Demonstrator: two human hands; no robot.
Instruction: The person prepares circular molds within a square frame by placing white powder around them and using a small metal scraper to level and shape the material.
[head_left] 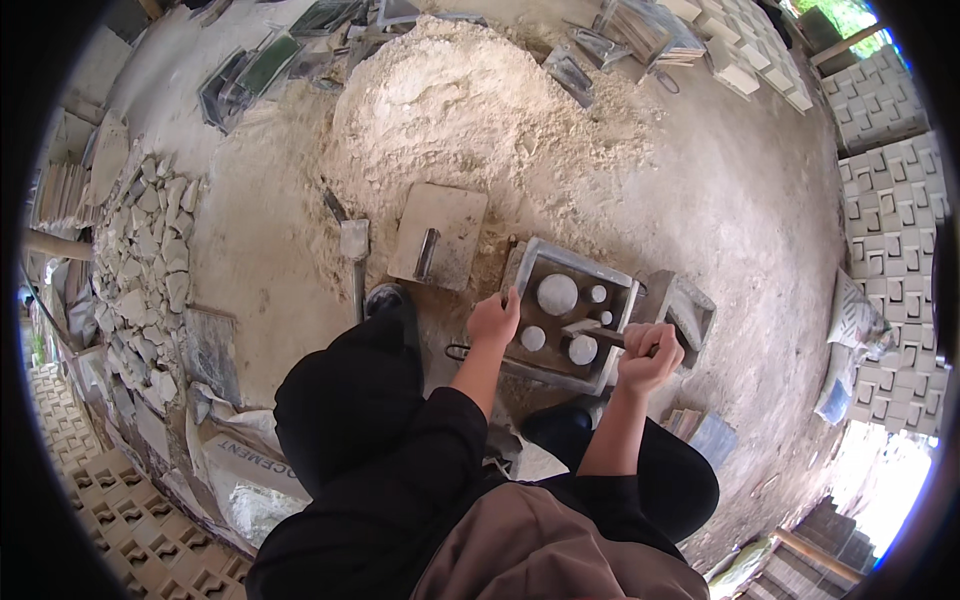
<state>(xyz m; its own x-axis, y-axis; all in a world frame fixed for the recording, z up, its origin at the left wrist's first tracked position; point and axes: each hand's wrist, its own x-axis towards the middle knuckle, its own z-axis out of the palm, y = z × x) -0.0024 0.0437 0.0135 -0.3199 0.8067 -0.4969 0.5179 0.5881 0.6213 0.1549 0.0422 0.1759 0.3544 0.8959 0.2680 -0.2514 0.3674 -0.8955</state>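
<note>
A rectangular metal mould frame (540,376) lies on the ground before me, with several pale round discs (557,294) of different sizes inside it. My left hand (494,318) is closed on the frame's left rim. Over the frame's right side, my right hand (650,355) is a fist around a short tool with a flat, light-coloured end (580,327) that points left over the discs. Whether that end touches a disc I cannot tell. Just beyond my left hand lies a square plate (450,225) with a bar handle on top.
A mallet-like tool with a block head (354,240) lies left of the plate. Beyond is a large heap of pale powder (440,90). Broken pieces (140,270) are piled at the left, patterned blocks (895,230) stacked at the right. An angled metal box (690,310) adjoins the frame.
</note>
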